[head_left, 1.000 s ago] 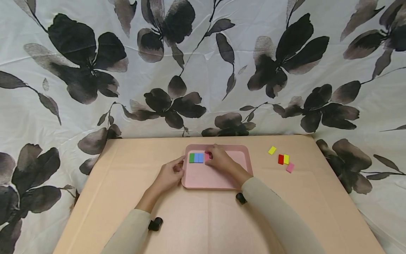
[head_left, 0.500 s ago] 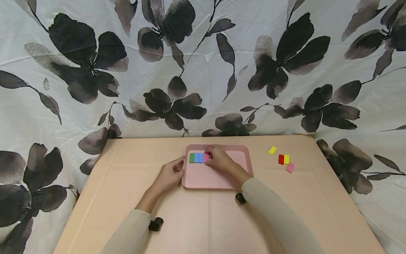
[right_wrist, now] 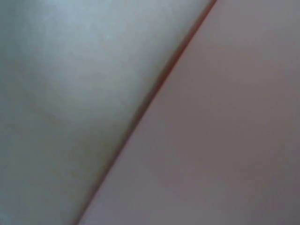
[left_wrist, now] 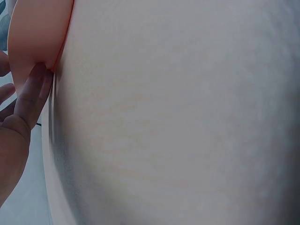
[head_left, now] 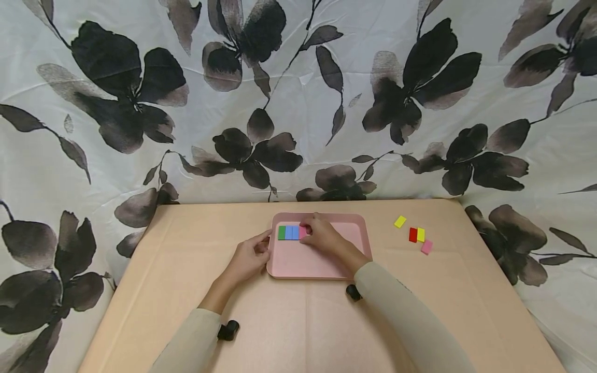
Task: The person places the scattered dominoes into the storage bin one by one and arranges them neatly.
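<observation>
In the head view, a pink tray [head_left: 303,267] lies on the table, bearing a row of small flat tiles: a green tile [head_left: 282,232], two blue tiles [head_left: 292,232] and a pink tile [head_left: 302,231]. My right hand [head_left: 326,239] pinches the pink tile at the row's right end, its fingertips partly covering it. At the tray's left rim, my left hand [head_left: 248,257] holds the edge between thumb and fingers. The left wrist view shows this hand's thumb [left_wrist: 32,93] against the tray's side. Only table and tray [right_wrist: 211,140] appear in the right wrist view, without the hand.
Right of the tray lie loose tiles: a yellow tile [head_left: 400,221], a red tile [head_left: 413,234] beside another yellow one, and a pink one [head_left: 426,246]. Behind the tan table [head_left: 270,331] hangs a white cloth [head_left: 336,103] with dark flowers.
</observation>
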A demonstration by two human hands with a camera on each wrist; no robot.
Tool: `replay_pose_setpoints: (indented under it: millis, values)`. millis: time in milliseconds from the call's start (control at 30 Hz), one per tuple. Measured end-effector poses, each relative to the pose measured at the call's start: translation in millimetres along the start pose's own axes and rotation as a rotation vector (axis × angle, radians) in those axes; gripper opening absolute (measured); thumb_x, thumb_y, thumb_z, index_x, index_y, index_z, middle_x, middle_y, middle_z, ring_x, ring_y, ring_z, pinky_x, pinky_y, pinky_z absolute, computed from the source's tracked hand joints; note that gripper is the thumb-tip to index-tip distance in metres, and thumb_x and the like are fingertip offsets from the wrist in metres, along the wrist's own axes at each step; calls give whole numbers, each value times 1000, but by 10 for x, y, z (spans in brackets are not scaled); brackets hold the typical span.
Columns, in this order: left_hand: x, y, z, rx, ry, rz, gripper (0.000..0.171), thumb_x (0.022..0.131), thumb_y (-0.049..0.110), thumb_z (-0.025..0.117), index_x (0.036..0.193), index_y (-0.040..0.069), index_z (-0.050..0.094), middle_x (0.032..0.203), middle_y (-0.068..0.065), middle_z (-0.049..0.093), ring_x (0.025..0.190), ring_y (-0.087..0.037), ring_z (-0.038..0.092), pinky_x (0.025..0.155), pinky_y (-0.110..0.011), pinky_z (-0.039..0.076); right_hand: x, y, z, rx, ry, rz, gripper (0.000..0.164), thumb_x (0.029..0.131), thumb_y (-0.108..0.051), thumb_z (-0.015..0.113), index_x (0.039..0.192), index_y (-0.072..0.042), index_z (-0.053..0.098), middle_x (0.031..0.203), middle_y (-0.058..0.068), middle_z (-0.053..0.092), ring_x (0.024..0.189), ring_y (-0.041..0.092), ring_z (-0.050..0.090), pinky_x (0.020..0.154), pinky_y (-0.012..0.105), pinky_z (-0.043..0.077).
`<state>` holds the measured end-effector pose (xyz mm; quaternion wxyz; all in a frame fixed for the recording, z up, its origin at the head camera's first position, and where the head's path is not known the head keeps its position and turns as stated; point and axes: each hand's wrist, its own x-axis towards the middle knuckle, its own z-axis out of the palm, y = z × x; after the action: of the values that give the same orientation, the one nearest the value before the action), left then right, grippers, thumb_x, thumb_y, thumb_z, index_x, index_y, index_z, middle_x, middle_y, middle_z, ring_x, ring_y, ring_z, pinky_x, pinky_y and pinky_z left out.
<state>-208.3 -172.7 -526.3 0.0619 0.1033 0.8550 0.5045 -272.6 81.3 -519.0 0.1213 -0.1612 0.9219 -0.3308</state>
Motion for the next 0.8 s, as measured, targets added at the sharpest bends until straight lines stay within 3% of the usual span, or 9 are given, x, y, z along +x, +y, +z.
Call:
replay_pose_setpoints:
  millis: [800]
  values:
    - [6, -24, 3, -3, 5, 1, 62, 89, 1, 66, 149, 10, 56, 122, -13, 72, 88, -18, 64, 64, -20, 51, -11, -2, -1, 14, -3, 6, 43, 87, -16, 84, 123, -1, 68, 105, 12, 53, 92, 19, 51, 79, 29, 44]
